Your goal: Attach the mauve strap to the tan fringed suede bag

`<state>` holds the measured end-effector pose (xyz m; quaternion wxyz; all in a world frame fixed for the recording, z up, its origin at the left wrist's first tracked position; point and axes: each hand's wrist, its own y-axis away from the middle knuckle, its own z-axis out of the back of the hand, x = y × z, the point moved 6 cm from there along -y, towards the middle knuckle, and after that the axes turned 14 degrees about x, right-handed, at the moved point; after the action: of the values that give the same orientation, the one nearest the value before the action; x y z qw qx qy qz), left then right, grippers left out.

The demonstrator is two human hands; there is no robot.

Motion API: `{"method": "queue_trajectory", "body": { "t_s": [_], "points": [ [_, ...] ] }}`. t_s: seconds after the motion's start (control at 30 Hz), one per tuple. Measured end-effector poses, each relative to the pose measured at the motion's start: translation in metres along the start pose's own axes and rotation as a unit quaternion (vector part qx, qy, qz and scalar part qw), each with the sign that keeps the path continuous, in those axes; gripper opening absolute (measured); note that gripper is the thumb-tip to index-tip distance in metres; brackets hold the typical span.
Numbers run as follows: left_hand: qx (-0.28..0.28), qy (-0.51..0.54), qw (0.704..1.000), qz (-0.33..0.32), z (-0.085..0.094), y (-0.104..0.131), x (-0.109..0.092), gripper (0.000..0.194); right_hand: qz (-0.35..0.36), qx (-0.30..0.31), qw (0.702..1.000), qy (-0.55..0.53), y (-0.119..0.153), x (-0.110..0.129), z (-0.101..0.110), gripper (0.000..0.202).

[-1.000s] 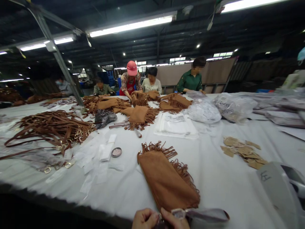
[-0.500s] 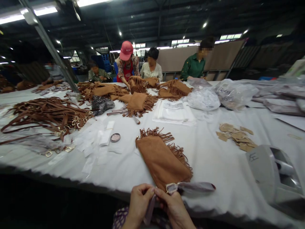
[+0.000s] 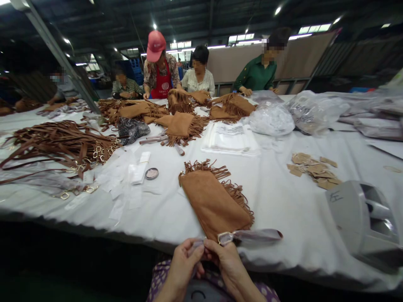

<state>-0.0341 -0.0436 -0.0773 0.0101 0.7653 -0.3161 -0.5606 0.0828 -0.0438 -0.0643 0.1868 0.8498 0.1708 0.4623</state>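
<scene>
A brown fringed pouch (image 3: 215,201) lies on the white-covered table (image 3: 283,201), its lower corner close to my hands. From that corner a wrapped strap (image 3: 260,235) with a gold buckle (image 3: 225,238) extends to the right. My left hand (image 3: 188,262) pinches a strip of thin greyish wrapping (image 3: 195,244) at the table's front edge. Fingertips of my right hand (image 3: 222,256) meet it there, closed on the same wrapping just below the buckle. Fingers hide most of the strip.
Brown straps with gold buckles (image 3: 63,147) are heaped at left. A small round dish (image 3: 151,173), white sheets (image 3: 231,138), tan tags (image 3: 315,170) and a grey dispenser (image 3: 355,218) lie around. Across the table, people handle more fringed pouches; a person in a red cap (image 3: 163,75) stands.
The view has tilted down slightly. The wrapping that hung below my left hand is now mostly hidden by the fingers. Across the table, the red-capped person has straightened up and drawn back from the pouches.
</scene>
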Motion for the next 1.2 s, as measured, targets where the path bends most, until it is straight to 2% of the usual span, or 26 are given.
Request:
{"method": "queue_trajectory", "body": {
  "t_s": [0.13,0.27,0.37,0.5,0.63,0.7,0.83,0.9,1.0,1.1,1.2],
  "points": [
    [-0.051,-0.016,0.998,-0.036,0.002,-0.001,-0.003,0.054,-0.01,-0.003,1.0,0.005,0.0,0.001,-0.002,0.023],
    [-0.113,-0.05,0.991,-0.053,0.002,0.003,-0.009,0.058,-0.017,-0.017,1.0,0.004,0.0,0.001,-0.001,0.021],
    [-0.135,-0.09,0.984,-0.072,0.0,0.007,-0.017,0.051,-0.019,-0.037,0.999,0.01,0.0,0.002,0.001,0.02],
    [-0.121,-0.104,0.982,-0.1,0.001,0.004,-0.022,0.037,-0.017,-0.041,0.999,0.026,-0.001,0.001,0.002,0.017],
    [-0.087,-0.056,0.994,-0.039,0.005,-0.006,-0.006,0.046,-0.02,-0.034,0.998,0.054,-0.004,-0.002,0.002,0.018],
    [-0.082,-0.05,0.994,-0.042,0.006,-0.007,-0.003,0.047,-0.021,-0.037,0.997,0.058,-0.005,-0.003,0.003,0.019],
    [-0.102,-0.185,0.97,-0.121,-0.001,0.004,-0.022,0.03,-0.015,-0.059,0.997,0.054,-0.005,-0.003,0.007,0.018],
    [-0.099,-0.254,0.954,-0.128,-0.006,0.01,-0.029,0.026,-0.004,-0.052,0.998,0.028,-0.003,-0.003,0.007,0.021],
    [-0.09,-0.281,0.947,-0.128,-0.01,0.012,-0.034,0.025,0.005,-0.017,1.0,-0.02,0.001,-0.002,0.003,0.027],
    [-0.079,-0.262,0.953,-0.128,-0.01,0.009,-0.033,0.024,0.005,-0.015,1.0,-0.013,0.003,0.001,0.001,0.034],
    [-0.036,-0.123,0.988,-0.082,-0.006,0.004,-0.021,0.032,0.008,-0.001,1.0,-0.001,0.001,0.003,0.001,0.035]
  ]
}}
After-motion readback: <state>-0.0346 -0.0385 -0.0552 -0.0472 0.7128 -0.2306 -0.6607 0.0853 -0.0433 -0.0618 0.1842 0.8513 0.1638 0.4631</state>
